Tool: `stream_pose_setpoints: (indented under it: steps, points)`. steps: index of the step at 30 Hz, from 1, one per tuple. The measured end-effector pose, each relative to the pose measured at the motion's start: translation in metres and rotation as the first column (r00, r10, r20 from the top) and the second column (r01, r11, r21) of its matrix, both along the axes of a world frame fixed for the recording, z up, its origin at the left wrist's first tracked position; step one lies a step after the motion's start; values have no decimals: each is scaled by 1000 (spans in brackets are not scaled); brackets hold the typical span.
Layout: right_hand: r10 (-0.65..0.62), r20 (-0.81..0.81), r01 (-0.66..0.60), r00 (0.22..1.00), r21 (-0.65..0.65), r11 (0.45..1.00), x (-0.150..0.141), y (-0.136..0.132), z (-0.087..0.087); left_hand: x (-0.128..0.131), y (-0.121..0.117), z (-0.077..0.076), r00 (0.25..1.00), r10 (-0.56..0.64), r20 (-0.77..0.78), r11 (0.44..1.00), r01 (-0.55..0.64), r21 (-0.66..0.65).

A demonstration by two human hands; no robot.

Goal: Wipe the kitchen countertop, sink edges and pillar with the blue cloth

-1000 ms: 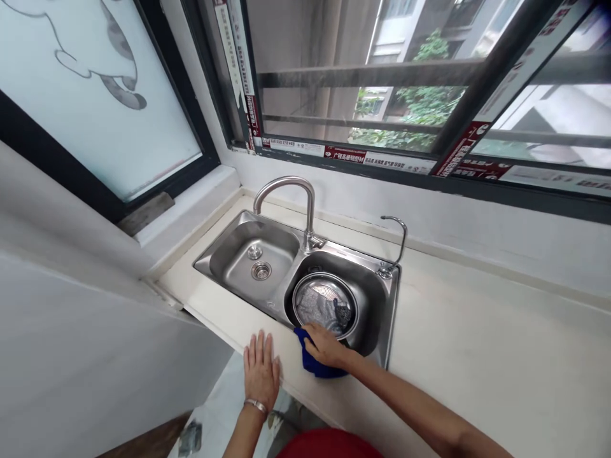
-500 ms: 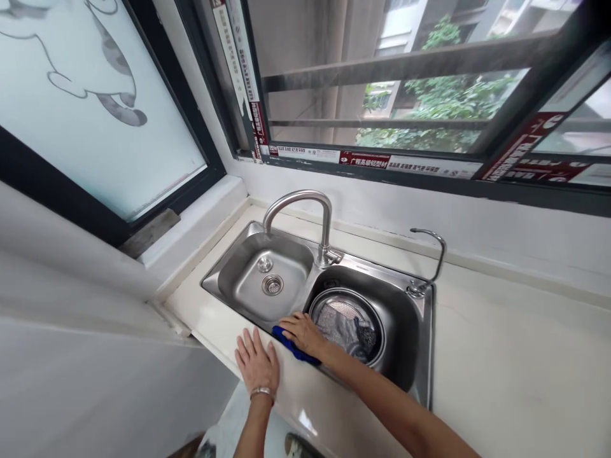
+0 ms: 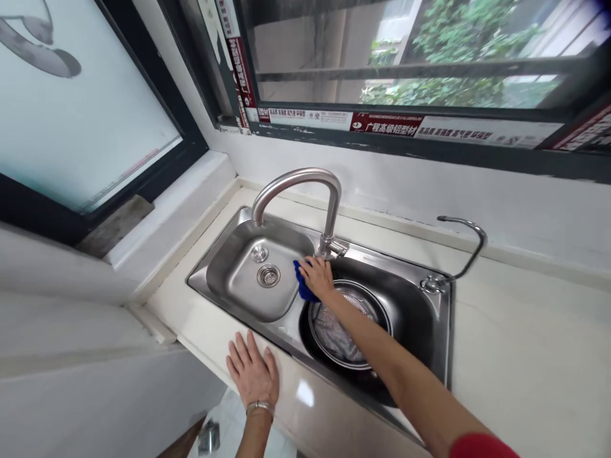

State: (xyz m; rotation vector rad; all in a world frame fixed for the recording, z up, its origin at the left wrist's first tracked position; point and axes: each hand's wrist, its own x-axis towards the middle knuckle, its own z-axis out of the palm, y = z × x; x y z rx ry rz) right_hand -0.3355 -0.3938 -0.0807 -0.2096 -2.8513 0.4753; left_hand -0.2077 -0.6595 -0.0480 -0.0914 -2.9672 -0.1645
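right hand (image 3: 317, 277): bunching blue cloth (image 3: 305, 286) over sink divider, apparently pressing | left hand (image 3: 254, 375): spread on worktop (image 3: 200, 312)

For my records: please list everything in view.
Sink: 1, silver, in counter
Counter: 1, cream, around sink
Taps: 2, silver, sink's back
Drain, knob: 1 each, silver, left basin
Bowl: 1, silver, right basin
Bundle: 1, grey, in bowl
Cloth: 1, blue, right hand
Window: 1, dark-framed, back
Pane: 1, frosted, left
Block: 1, brownish, left sill
Foliage: green, outside
Bracelet: 1, silver, left wrist
Sleeve: 1, red, right arm
Left hand: 1, bare, on counter
Right hand: 1, bare, on cloth
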Motion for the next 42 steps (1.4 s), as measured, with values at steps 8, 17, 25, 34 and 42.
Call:
stream_pose_setpoints:
  steps: [8, 17, 25, 34, 42]
  points:
    - [200, -26, -194, 979, 148, 970, -46, 44, 12, 1, -1, 3, 1000, 0, 22, 1000, 0, 13]
    - [-50, -155, 49, 987, -7, 999, 30, -8, -9, 1, 0, 4, 1000, 1, 31, 1000, -2, 30]
    - [38, -218, -115, 975, -352, 929, 80, -69, -12, -1, 2, 5, 1000, 9, 15, 999, -9, 40]
    - [-387, -380, 157, 840, -513, 844, 90, 32, -5, -4, 2, 9, 999, 34, 30, 997, -36, 64]
    - [-596, -401, 547, 696, -242, 801, 60, 174, 30, -7, 3, 8, 999, 32, 27, 999, -33, 29]
